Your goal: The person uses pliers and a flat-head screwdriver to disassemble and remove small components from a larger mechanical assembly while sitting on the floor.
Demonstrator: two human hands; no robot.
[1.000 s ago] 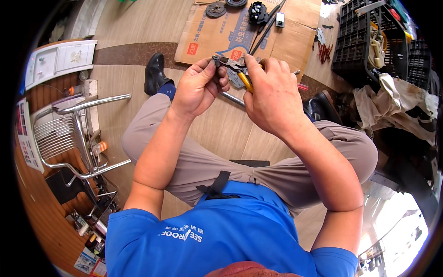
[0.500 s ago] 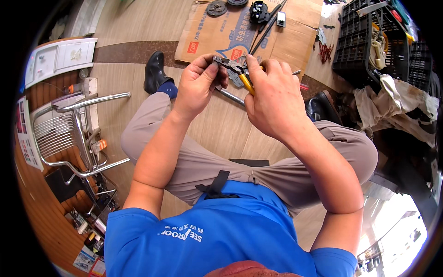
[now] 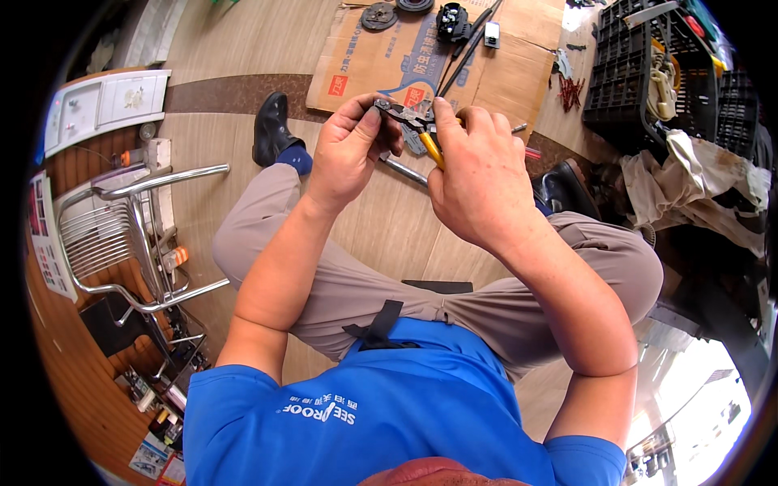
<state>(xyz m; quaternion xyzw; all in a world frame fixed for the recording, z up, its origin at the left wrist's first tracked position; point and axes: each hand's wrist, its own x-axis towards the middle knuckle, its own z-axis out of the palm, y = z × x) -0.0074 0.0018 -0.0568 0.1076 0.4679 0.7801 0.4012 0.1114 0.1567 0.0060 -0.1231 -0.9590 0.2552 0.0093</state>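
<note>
My right hand (image 3: 485, 182) is closed round a pair of yellow-handled pliers (image 3: 430, 147), and their metal jaws point left toward my other hand. Thumb and fingers of my left hand (image 3: 342, 158) pinch a small dark metal part (image 3: 382, 104) at the tip of those jaws. Most of that part is hidden, so its exact kind cannot be made out. Just below both hands, a silvery metal rod (image 3: 405, 171) lies slanted and partly covered. Grey pieces (image 3: 413, 143) show between the hands, partly blocked from sight.
A flattened cardboard sheet (image 3: 510, 85) lies ahead, bearing round discs (image 3: 378, 16), a black mechanical part (image 3: 453, 22) and dark rods (image 3: 470, 57). Red bits (image 3: 571, 93) are scattered beside a black crate (image 3: 620, 81) at right. A metal-framed chair (image 3: 138, 190) stands left.
Both hands stay nearly in place with the pliers against the small part. The right hand and pliers have shifted only very slightly.
</note>
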